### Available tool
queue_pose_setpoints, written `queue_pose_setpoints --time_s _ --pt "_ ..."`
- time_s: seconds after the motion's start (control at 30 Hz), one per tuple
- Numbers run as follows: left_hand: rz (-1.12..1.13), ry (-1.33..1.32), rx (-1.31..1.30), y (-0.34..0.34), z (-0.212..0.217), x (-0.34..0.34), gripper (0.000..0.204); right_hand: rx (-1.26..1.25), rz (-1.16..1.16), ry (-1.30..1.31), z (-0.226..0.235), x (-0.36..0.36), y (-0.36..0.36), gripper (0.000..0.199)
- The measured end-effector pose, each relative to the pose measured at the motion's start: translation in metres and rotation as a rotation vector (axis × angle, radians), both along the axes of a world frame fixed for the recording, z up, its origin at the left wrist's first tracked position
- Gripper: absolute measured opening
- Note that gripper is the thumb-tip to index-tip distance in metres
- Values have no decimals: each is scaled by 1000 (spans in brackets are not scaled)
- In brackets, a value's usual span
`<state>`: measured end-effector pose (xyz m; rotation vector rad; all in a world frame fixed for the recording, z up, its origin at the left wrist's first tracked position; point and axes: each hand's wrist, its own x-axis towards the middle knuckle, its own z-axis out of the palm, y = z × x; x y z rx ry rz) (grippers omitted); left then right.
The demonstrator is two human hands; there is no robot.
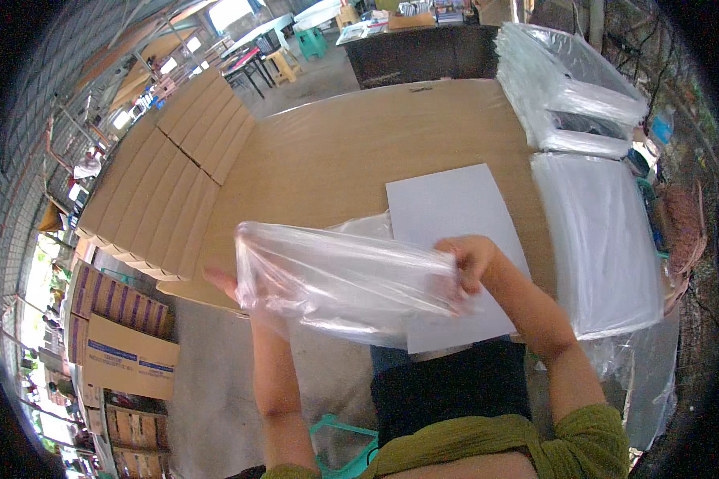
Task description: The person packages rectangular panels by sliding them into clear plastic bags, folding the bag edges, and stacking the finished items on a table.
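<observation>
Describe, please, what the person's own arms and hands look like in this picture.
Both hands, the left hand and the right hand, are bare, with no gloves, rings or watch visible. The forearms are bare too. Olive-green sleeves are pushed up to about the elbows, showing clearest on the right arm.

Landmark: brown table (343, 160).

- Clear plastic bag (343, 279): above the table's near edge, stretched crosswise, one end gripped by the left hand (225, 283), the other by the right hand (471, 259).
- Stack of clear bags (603, 239): flat on the table's right side.
- Heap of clear packs (567, 88): far right corner of the table.
- Row of flat brown cartons (164, 180): along the table's left edge.
- Brown boxes with blue and white labels (124, 351): below the table's left side.
</observation>
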<state>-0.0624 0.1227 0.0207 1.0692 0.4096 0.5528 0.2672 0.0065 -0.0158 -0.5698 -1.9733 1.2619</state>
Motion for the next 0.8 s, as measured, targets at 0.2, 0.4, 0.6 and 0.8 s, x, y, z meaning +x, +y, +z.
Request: queue_pose_setpoints --time_s 0.2,0.4,0.6,0.8 --pt "-92 -7 194 -46 -20 0 73 -627 -596 778 -14 0 -68 40" --pt "212 -426 -115 -49 -28 30 67 -780 -408 409 -33 -14 -126 53" --pt "-168 -693 -365 -38 -42 32 61 -836 -157 846 -110 26 -176 51" --pt "-355 -147 -110 -56 -69 14 39 -712 -910 1107 -31 6 -188 24"
